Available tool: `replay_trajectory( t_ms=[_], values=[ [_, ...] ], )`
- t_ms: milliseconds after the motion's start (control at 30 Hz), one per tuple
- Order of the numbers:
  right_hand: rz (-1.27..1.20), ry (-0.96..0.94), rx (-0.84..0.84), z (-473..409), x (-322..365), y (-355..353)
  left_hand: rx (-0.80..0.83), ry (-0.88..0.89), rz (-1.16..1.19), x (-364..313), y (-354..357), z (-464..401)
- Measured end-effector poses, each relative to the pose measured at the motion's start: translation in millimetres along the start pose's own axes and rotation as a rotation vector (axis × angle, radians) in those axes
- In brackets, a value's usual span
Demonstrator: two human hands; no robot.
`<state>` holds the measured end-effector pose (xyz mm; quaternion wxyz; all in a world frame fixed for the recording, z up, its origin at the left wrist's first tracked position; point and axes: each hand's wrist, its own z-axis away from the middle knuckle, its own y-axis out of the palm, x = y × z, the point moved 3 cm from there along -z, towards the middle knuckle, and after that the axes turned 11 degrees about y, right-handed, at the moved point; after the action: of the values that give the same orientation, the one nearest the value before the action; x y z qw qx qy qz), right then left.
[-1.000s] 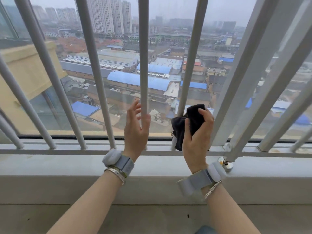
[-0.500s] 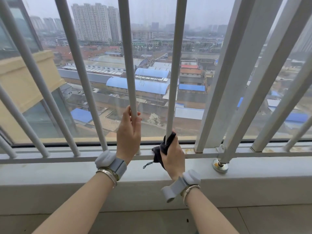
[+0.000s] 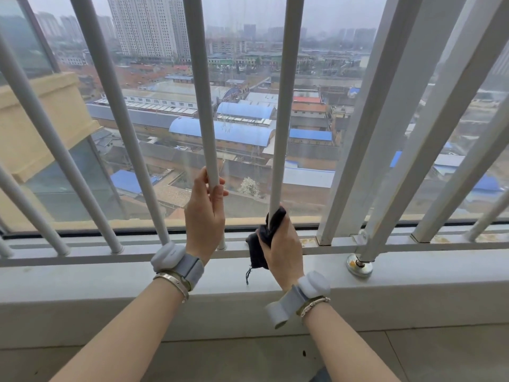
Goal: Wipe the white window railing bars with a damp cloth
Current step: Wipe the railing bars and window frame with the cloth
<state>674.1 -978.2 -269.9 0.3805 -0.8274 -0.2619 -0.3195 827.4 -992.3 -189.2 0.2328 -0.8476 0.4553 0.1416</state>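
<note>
Two hands are seen on neighbouring white window railing bars, one of them wrapped in a dark cloth.

The left hand [image 3: 205, 213] is curled round a round bar [image 3: 202, 106], gripped low down. Just to its right, the dark cloth [image 3: 264, 238] is clamped round the next bar [image 3: 283, 119] by the right hand [image 3: 283, 246], fingers closed over it, near the bar's foot. Below that grip, only a short stretch of bar is left before the bottom rail [image 3: 82, 256] and grey sill [image 3: 413, 288]; above it, the bar is bare and unobstructed. Open gaps are seen between bars. No containers are visible.
</note>
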Motion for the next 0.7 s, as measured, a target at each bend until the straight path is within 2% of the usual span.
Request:
replay_trajectory(
  t_ms=[167, 333, 400, 500, 600, 700],
  values=[
    [0.218, -0.104, 0.001, 5.7, -18.7, -2.8, -0.004, 0.011, -0.006, -0.8, 0.8, -0.3],
    [0.557, -0.554, 0.056, 7.4, -47.3, -27.0, 0.001, 0.026, 0.028, -1.6, -2.9, 0.4],
    [0.698, -0.625, 0.090, 7.0, -62.0, -38.3, 0.006, 0.039, 0.035, -1.6, -4.1, -0.3],
    [0.777, -0.504, 0.040, 11.7, -63.8, -37.6, -0.007, 0.054, 0.038, -1.5, -5.0, -0.1],
    [0.695, -0.328, 0.059, 19.0, -41.1, -9.9, -0.031, 0.052, 0.032, -2.6, -2.0, 0.2],
    [0.667, -0.330, 0.144, 16.3, -33.4, -13.8, -0.035, 0.046, 0.032, -0.9, -2.4, -1.0]
  ],
)
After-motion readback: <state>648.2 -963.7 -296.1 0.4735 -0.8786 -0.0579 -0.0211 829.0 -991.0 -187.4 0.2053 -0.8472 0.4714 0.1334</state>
